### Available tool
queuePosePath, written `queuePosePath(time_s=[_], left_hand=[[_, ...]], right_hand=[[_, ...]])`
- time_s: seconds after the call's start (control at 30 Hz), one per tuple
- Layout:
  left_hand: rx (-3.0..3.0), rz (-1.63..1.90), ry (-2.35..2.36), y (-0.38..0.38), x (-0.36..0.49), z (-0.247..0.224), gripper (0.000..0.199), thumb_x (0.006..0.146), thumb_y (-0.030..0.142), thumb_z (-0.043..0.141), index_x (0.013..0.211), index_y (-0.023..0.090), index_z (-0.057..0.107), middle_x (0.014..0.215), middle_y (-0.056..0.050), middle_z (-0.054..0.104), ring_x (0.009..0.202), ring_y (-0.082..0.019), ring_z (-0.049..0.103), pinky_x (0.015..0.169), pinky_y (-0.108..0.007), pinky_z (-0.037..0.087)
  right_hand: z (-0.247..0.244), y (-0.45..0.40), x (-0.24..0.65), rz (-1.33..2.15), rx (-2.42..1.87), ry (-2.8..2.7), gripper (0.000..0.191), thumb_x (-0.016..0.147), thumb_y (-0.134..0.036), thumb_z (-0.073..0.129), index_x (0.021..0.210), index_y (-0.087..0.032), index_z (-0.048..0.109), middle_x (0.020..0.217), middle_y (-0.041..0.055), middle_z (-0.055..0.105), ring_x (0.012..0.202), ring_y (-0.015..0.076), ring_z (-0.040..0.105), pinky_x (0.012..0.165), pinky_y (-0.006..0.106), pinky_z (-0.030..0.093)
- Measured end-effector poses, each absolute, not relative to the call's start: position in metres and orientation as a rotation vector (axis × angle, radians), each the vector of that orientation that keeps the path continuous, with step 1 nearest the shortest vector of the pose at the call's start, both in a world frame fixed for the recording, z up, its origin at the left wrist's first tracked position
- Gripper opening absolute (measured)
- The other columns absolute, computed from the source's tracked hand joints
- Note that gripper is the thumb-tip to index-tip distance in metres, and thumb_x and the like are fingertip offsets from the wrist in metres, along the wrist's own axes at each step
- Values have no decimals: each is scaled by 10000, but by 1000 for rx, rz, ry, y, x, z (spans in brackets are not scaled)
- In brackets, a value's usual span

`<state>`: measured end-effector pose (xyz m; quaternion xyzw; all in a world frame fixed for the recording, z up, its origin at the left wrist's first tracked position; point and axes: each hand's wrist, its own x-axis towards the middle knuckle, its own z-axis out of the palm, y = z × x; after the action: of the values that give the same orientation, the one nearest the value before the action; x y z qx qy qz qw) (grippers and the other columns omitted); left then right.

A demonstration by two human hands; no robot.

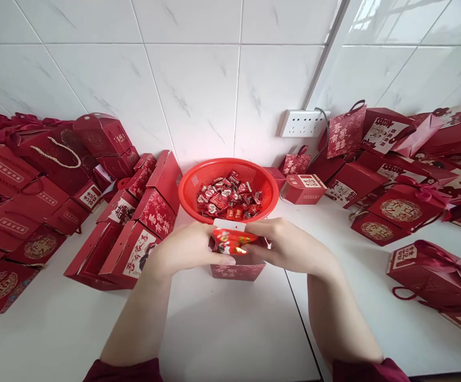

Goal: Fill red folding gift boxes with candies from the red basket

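A shiny red packet (230, 242) with yellow and white print is held between my two hands, just above a small open red gift box (238, 272). My left hand (193, 246) closes on the packet's left side, its thumb along the lower edge. From the right, my right hand (280, 244) grips the same packet with bent fingers. Some fingertips are hidden behind the packet and inside the box's opening. Right behind my hands stands a red plastic basket (188, 185) with many small wrapped candies (224, 196) in it.
Open red boxes (156, 212) stand in rows at the left, beside stacked gift boxes (27, 196). More ribboned boxes (398, 207) are piled at the right. A power strip (304, 123) is on the tiled wall. A dark seam (300, 313) crosses the white table.
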<state>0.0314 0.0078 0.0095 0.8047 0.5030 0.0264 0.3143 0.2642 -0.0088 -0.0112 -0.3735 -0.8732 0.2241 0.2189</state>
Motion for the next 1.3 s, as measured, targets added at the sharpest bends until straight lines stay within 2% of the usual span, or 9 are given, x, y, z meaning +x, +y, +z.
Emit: queuePosePath(time_s=[0.13, 0.4, 0.57, 0.8, 1.1, 1.3], left_hand=[[2145, -1, 1380, 10, 30, 10, 300, 735, 466, 691, 922, 236, 737, 828, -18, 729, 748, -217, 663, 598, -260, 417], [2172, 40, 1332, 10, 29, 7, 291, 743, 446, 703, 954, 249, 739, 837, -15, 726, 751, -214, 659, 613, -255, 433], [2180, 60, 1306, 9, 29, 8, 283, 757, 442, 700, 951, 240, 738, 796, -9, 715, 726, -201, 651, 630, -252, 445], [2168, 51, 1328, 8, 30, 11, 287, 760, 454, 695, 932, 226, 732, 803, -15, 713, 732, -200, 646, 629, -250, 440], [2191, 66, 1316, 10, 31, 9, 284, 789, 474, 670, 818, 191, 671, 731, -14, 649, 649, -175, 581, 558, -258, 350], [2296, 179, 1332, 9, 30, 10, 342, 825, 489, 649, 689, 186, 568, 606, 24, 536, 565, -143, 480, 538, -263, 290]], right_hand=[[-16, -3, 261, 569, -1298, -2522, 226, 926, -172, 553, 702, -190, 536, 635, -18, 587, 546, 111, 431, 551, 255, 283], [-9, -8, 260, 413, -1134, -2620, 162, 963, -126, 503, 902, -199, 635, 745, 2, 669, 618, 136, 509, 606, 268, 292], [-12, -7, 257, 406, -1215, -2657, 227, 980, -171, 512, 804, -172, 656, 715, 29, 658, 617, 137, 522, 599, 271, 284], [-13, -6, 255, 461, -1231, -2591, 194, 918, -165, 573, 729, -185, 612, 622, -20, 576, 533, 101, 388, 549, 261, 240], [-12, -7, 259, 540, -1214, -2540, 185, 857, -109, 553, 693, -185, 510, 600, -41, 535, 518, 87, 350, 535, 245, 245], [-7, -7, 258, 532, -1188, -2475, 135, 865, -115, 545, 747, -179, 535, 693, -11, 611, 577, 101, 444, 575, 250, 291]])
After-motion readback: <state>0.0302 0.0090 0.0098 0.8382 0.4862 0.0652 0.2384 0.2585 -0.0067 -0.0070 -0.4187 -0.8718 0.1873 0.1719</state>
